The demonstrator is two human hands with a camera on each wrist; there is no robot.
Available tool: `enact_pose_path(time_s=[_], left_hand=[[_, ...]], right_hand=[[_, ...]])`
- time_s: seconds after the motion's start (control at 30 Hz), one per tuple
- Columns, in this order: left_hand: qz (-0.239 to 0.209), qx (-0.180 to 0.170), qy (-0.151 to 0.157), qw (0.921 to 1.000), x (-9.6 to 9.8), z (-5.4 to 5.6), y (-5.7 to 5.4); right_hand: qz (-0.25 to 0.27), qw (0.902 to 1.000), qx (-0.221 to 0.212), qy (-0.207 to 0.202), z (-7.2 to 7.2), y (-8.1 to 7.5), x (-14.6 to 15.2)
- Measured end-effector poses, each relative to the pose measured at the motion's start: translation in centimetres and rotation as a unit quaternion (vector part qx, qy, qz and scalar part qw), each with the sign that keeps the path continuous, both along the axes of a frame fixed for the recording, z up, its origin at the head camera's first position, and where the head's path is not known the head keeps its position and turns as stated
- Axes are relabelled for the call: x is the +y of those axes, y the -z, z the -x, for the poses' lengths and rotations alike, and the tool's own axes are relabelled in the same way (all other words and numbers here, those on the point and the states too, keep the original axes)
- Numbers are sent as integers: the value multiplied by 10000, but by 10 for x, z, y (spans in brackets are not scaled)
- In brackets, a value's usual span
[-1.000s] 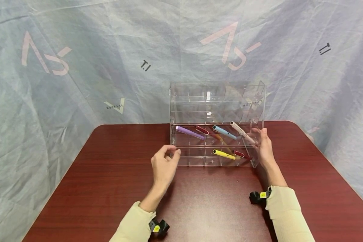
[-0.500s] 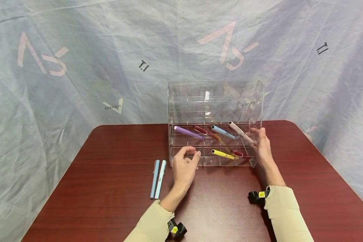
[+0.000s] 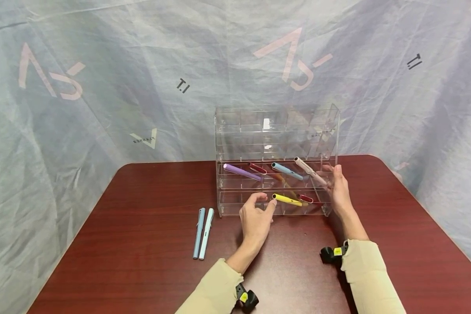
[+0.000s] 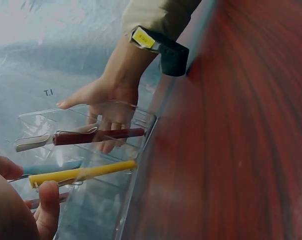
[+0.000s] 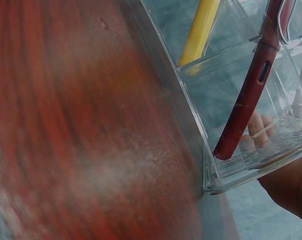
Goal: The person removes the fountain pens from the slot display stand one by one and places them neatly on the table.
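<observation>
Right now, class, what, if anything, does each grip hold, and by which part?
The right grip holds the clear rack by its right side. The left grip is at one end of the yellow pen; any hold there cannot be told.

A: What finish does the rack (image 3: 243, 144) show?
B: Clear, smooth, glossy plastic, marked by bright reflections.
A: And the yellow pen (image 3: 287, 200) and dark red pen (image 5: 245, 100)?
B: Both appear to be smooth plastic; the latter's clip (image 5: 280, 27) resembles shiny metal wire.
A: The surface (image 3: 149, 218)?
B: Reddish wood grain, polished, with a pale sheen.
A: And the textiles?
B: The backdrop (image 3: 141, 56) is creased, matt cloth; the sleeves (image 3: 370, 272), matt, lightly wrinkled fabric.
</observation>
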State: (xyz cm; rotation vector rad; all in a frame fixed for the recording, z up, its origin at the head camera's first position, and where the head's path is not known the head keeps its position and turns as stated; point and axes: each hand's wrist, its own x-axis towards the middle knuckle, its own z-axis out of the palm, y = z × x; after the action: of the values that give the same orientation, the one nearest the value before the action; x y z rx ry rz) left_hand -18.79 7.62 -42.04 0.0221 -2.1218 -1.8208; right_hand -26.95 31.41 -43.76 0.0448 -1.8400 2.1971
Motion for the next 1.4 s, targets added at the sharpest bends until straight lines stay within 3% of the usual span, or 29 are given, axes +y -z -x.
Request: enact_pose_path(time_s=[0.2,0.67,0.9,1.13,1.4], left_hand=[[111,-197,-94,9997,8,2,4],[-384,-552,294,9973,25,8,11],[-337,-732,161,9966,33,10,12],[-124,-471,10,9988,41,16,16],[565,-253,-403,9973,48,18,20]], right_hand=[[8,10000,14,-40,-1,0,-1],[-159,9998,-79,45,2,1,1],[-118,9999,16,27,2,1,0],[-140,9999,-15,89,1,1,0],[-240,9996,-74,88,3,2,1]])
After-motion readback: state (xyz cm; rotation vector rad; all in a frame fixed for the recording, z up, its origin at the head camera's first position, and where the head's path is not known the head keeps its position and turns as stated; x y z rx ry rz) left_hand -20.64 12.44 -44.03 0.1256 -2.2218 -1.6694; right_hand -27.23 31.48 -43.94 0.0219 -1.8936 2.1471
